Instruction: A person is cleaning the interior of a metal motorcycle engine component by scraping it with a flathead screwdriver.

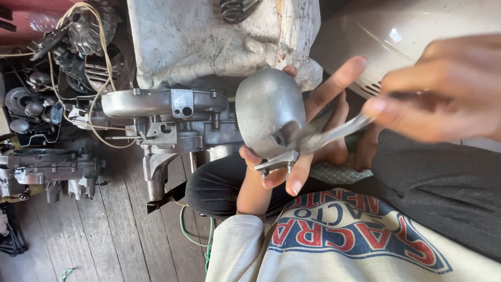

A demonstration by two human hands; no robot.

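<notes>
Grey metal cover (267, 112) in left hand (308, 141), dome up, flange down.

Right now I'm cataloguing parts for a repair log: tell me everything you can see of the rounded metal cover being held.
The rounded metal cover is dull grey, cast-looking and domed, with a hole near its lower edge and a flat bracket with studs below. The left hand cradles it from behind, fingers spread. A slim metal tool, gripped by the blurred right hand, reaches into its opening. It is held over the lap, beside an engine casing.

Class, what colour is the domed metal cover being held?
Dull silver-grey domed metal cover, shown best in the head view.
</notes>
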